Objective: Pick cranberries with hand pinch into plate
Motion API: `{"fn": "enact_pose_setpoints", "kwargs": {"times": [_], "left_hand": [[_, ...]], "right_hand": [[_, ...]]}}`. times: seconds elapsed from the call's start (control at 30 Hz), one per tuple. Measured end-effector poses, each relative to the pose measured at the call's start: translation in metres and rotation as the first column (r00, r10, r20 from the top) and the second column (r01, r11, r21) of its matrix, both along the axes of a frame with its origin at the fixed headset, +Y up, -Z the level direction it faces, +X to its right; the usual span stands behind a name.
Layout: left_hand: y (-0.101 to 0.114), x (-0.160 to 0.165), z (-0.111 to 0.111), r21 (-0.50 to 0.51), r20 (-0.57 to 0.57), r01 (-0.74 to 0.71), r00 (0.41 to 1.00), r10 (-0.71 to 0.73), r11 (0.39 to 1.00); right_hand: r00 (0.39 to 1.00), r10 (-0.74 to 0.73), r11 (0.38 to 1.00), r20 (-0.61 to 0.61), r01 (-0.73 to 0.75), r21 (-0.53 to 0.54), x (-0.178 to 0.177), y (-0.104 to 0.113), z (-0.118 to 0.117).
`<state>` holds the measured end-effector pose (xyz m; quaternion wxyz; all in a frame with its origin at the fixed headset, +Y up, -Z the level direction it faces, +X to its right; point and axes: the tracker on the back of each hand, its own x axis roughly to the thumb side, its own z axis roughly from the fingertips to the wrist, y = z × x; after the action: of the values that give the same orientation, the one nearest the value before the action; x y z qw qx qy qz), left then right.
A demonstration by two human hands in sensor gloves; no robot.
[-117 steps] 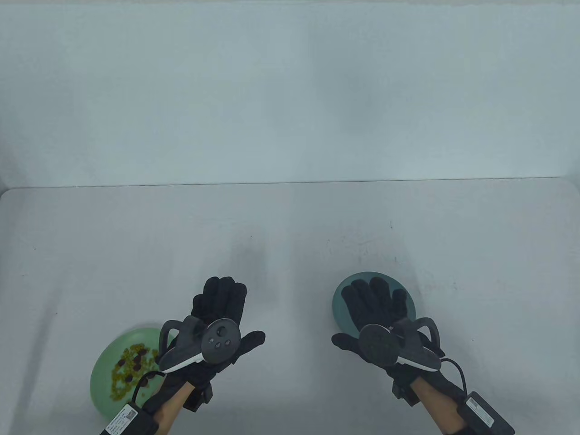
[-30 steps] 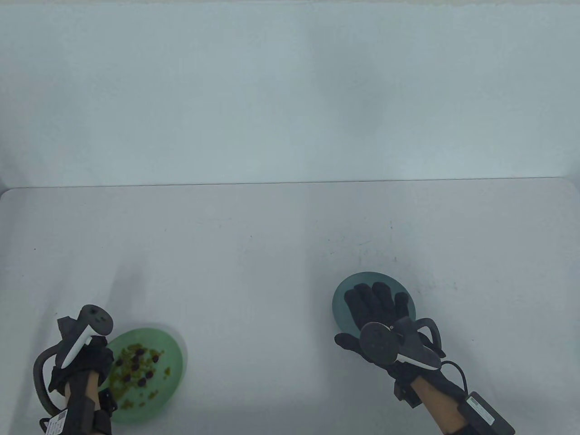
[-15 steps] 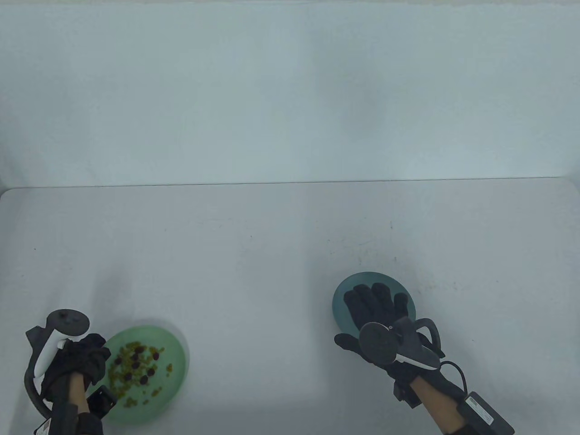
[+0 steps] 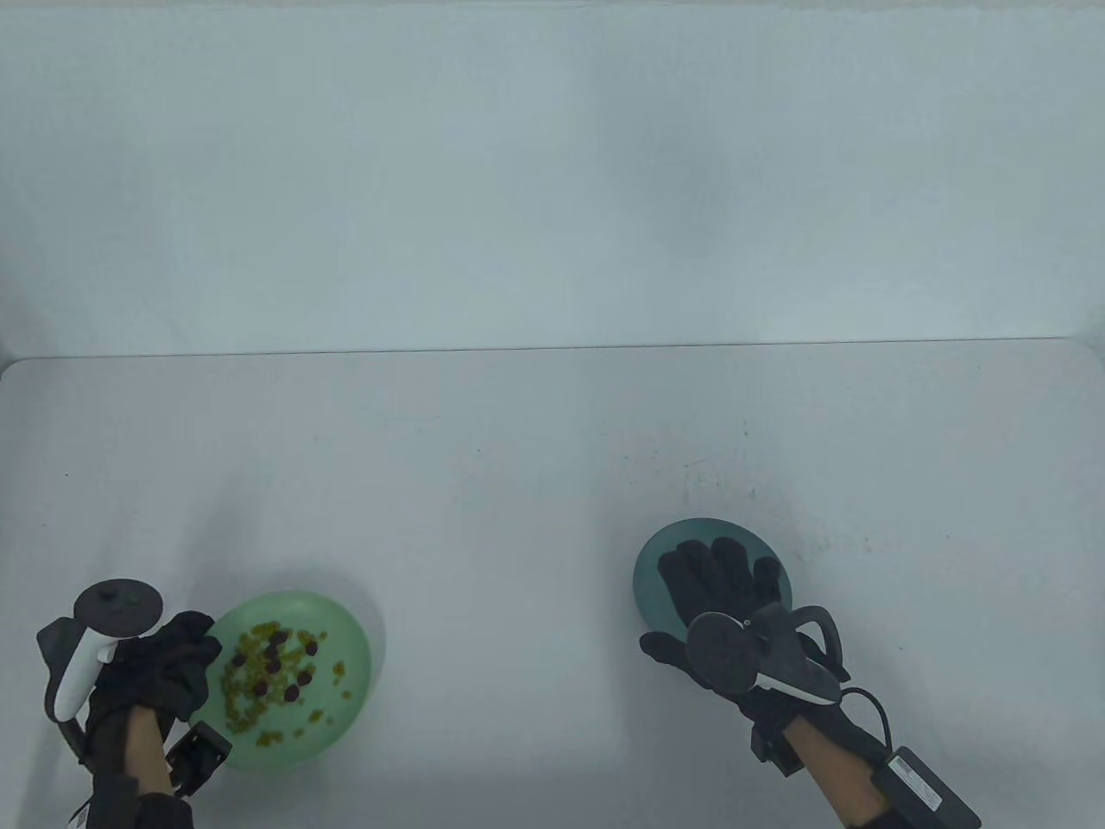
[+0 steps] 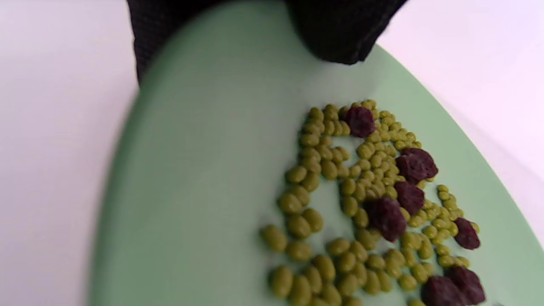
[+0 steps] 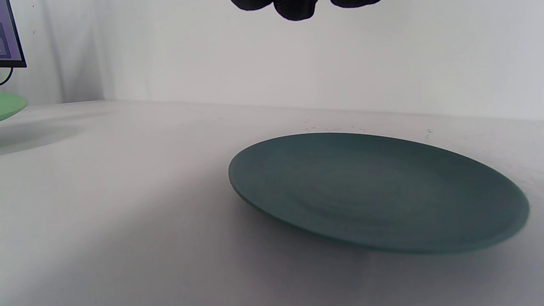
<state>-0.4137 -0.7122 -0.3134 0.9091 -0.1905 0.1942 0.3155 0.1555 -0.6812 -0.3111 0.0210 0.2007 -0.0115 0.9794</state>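
A light green plate [image 4: 350, 691] at the front left holds several dark red cranberries [image 4: 274, 665] mixed among many small green beans [image 4: 242, 704]. My left hand [image 4: 200, 649] grips the plate's left rim. In the left wrist view the fingers [image 5: 340, 34] lie over the plate's edge [image 5: 204, 170], with the cranberries [image 5: 384, 216] close below. An empty dark teal plate [image 4: 654, 561] sits at the front right. My right hand [image 4: 684, 598] hovers open and flat over it, holding nothing. The right wrist view shows this plate [image 6: 374, 191] bare, with the fingertips [image 6: 295, 8] above it.
The white table [image 4: 535, 466] runs back to a pale wall. In the right wrist view the green plate [image 6: 8, 106] shows at the far left, above its shadow. A dark screen corner [image 6: 10, 34] stands behind it.
My left hand moved from the table's middle to the green plate's left side and took hold of its rim. The plate has since shifted to the right and farther back. My right hand stayed put.
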Motion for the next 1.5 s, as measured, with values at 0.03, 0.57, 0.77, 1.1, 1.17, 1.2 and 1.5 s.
{"fn": "enact_pose_setpoints", "kwargs": {"times": [0.03,0.57,0.77,1.1,1.17,1.2,1.5], "left_hand": [[0.002,0.002,-0.001,0.015,0.006,-0.013,1.0,0.013,1.0],[0.052,0.08,-0.034,0.251,0.142,-0.211,0.973,0.18,0.945],[0.053,0.114,-0.047,0.273,0.138,-0.244,0.967,0.213,0.93],[0.04,0.163,-0.059,0.295,0.15,-0.365,0.93,0.334,0.883],[0.039,0.17,-0.06,0.298,0.149,-0.392,0.92,0.363,0.871],[0.038,0.174,-0.061,0.303,0.144,-0.394,0.919,0.367,0.868],[0.018,0.199,-0.063,0.301,0.158,-0.484,0.875,0.457,0.822]], "right_hand": [[1.0,0.0,1.0,0.0,0.0,-0.001,0.0,0.0,0.0],[1.0,-0.004,1.0,0.007,0.004,-0.005,0.002,-0.001,-0.002],[1.0,-0.007,1.0,0.008,0.007,-0.007,0.002,-0.002,-0.002],[1.0,-0.01,1.0,0.013,0.01,-0.007,0.003,-0.002,-0.003],[1.0,-0.008,1.0,0.013,0.008,-0.011,0.003,-0.002,-0.003],[1.0,-0.008,1.0,0.013,0.008,-0.011,0.003,-0.002,-0.003],[1.0,0.0,1.0,0.027,0.0,-0.019,0.005,-0.004,-0.004]]}}
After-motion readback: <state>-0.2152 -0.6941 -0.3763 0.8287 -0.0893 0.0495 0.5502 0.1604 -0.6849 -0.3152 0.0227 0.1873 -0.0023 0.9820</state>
